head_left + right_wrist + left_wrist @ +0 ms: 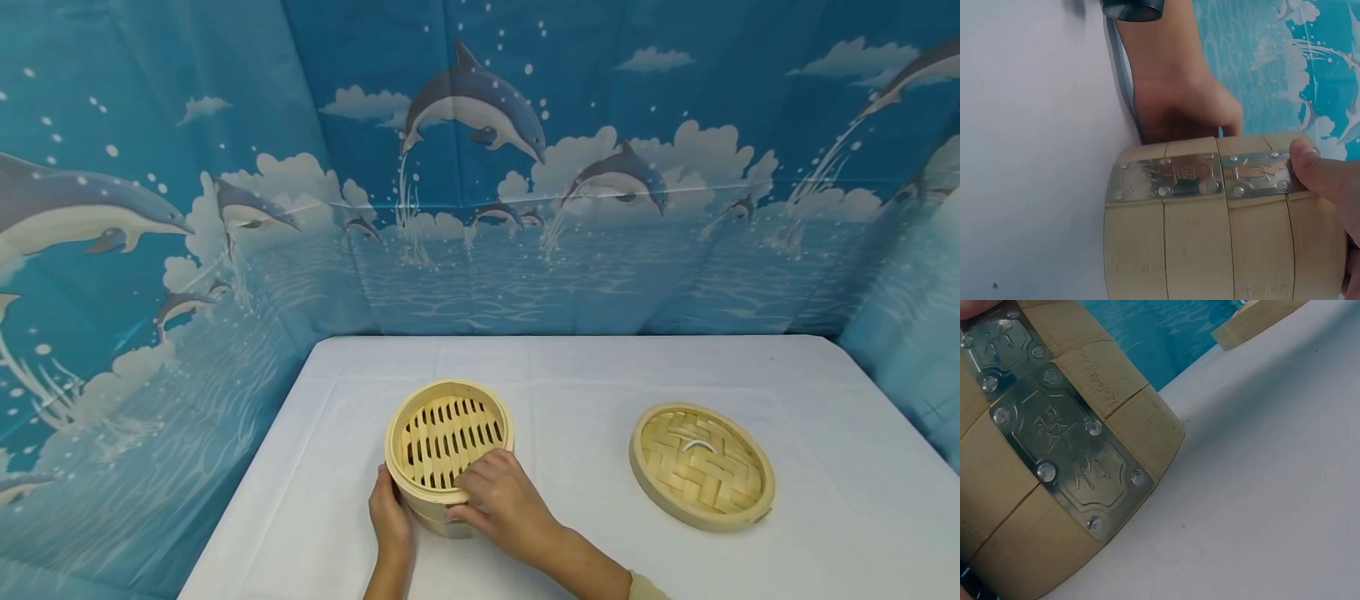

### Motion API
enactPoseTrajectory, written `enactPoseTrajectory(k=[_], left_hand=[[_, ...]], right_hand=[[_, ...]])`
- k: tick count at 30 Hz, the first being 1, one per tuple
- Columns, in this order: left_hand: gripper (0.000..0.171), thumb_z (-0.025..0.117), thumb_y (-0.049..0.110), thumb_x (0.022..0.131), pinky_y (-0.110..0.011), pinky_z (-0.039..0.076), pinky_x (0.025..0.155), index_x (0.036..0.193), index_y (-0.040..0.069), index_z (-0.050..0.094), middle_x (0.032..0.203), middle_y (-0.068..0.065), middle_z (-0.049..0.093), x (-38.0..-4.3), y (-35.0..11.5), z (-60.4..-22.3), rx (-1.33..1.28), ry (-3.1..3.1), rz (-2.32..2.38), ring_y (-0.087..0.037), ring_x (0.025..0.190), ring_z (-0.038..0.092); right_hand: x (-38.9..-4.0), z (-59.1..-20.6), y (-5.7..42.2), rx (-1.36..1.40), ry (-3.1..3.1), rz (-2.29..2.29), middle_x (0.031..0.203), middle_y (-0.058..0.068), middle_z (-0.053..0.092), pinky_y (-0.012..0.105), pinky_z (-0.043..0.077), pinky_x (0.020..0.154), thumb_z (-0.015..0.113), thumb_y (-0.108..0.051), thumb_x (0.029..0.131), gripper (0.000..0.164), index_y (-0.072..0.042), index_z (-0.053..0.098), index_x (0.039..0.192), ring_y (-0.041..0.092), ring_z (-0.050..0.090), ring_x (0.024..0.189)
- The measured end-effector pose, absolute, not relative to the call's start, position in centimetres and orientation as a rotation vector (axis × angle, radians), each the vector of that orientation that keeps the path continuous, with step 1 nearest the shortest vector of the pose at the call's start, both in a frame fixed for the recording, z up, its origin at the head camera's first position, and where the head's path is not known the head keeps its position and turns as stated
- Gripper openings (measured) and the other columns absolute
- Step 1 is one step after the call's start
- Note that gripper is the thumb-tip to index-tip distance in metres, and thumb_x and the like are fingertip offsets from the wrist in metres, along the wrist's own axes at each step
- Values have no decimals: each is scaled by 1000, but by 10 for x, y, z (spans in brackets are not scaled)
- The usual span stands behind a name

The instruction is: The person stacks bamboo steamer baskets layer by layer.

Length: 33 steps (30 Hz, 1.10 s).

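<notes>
A round bamboo steamer [414,493], two stacked tiers with a slatted floor [450,433] in the top one, stands on the table left of centre. My right hand [504,504] pinches the near right rim of the upper tier, fingers over the inside and thumb [1319,172] on the outer wall by the metal plate. My left hand [392,518] holds the steamer round its left side, its fingers partly hidden behind the wall. Stamped metal plates on both tiers [1072,450] fill much of the left wrist view.
A woven bamboo lid [701,467] with a small white handle lies to the right on the white-covered table [570,400]. Dolphin-print curtains [480,275] hang behind the table and at both sides.
</notes>
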<state>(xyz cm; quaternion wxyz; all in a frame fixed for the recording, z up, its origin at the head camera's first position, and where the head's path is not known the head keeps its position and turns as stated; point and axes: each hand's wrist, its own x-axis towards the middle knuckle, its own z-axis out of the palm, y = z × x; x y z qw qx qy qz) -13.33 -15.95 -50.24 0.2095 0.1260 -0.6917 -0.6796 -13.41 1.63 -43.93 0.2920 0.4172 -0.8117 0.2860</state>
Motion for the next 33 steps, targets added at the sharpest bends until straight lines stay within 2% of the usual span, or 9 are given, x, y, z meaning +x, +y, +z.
enactPoseTrajectory(k=[10,15,21,28,33], left_hand=[[54,20,32,103,-13,28,101,132,-9,40,138,-16,40,-136,-160,-509,413,-1918,-1896,-26,130,32],[55,21,34,102,-11,28,100,132,-7,41,138,-14,41,-137,-161,-511,428,-1910,-1902,-25,129,34],[55,20,33,102,-18,27,104,132,-7,42,137,-15,41,-138,-161,-511,404,-1928,-1876,-26,130,33],[55,19,35,102,-16,27,103,133,-6,41,138,-13,41,-137,-161,-508,411,-1946,-1869,-23,130,33],[54,18,34,103,-26,25,107,134,-4,41,139,-10,40,-136,-161,-507,416,-1959,-1875,-21,130,32]], right_hand=[[-129,-443,7,1069,-2131,766,79,-8,60,29,39,77,74,-37,70,27,-14,64,79,8,52,77],[-129,-442,5,1061,-2100,777,79,-8,60,29,40,77,74,-37,68,28,-14,65,80,7,52,76],[-129,-443,2,1032,-2066,753,76,-8,59,27,40,73,75,-37,66,28,-14,64,77,8,51,72],[-128,-444,-1,1010,-2075,753,74,-7,59,25,38,72,75,-37,67,27,-14,64,76,8,51,71],[-126,-444,-2,987,-2077,724,75,-7,60,26,40,72,74,-38,68,27,-14,64,76,8,52,72]])
